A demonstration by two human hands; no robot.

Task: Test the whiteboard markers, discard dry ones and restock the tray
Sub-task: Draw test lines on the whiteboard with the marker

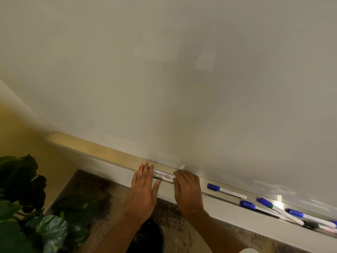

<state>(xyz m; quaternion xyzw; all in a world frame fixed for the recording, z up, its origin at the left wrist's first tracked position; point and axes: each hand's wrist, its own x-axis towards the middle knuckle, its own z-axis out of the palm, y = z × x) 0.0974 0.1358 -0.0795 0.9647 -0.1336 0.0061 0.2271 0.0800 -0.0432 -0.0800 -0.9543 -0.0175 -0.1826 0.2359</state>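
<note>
Most of the frame is filled by a pale whiteboard [182, 79], across which faint reflections are spread. Along its lower edge a long tray [102, 152] is run from the middle left down to the lower right corner. A yellow wall [16, 136] is seen at the left edge, a speckled brown floor [102, 194] below the tray, and a dark-leaved plant [23, 194] in the lower left corner.

The tray's right end is cut off by the frame edge. A dark rounded shape [149, 236] at the bottom centre, between the forearms, cannot be made out. The fingertips of the right hand [187, 190] are hidden behind its knuckles, so its grip cannot be told.

In the tray, just below the frame's centre, a few white markers [164, 175] are laid side by side between the two hands. Their left ends are covered by the left hand [144, 190], whose fingers are held straight; its grip is wide and nothing is clasped. Their right ends are met by the right hand. Further right, one blue-capped marker [226, 190] is laid alone along the tray, apart from the right hand. Beyond it, toward the lower right corner, a loose heap of markers [284, 212] is piled crosswise. Most are blue-capped, and they are too blurred to be counted.
</note>
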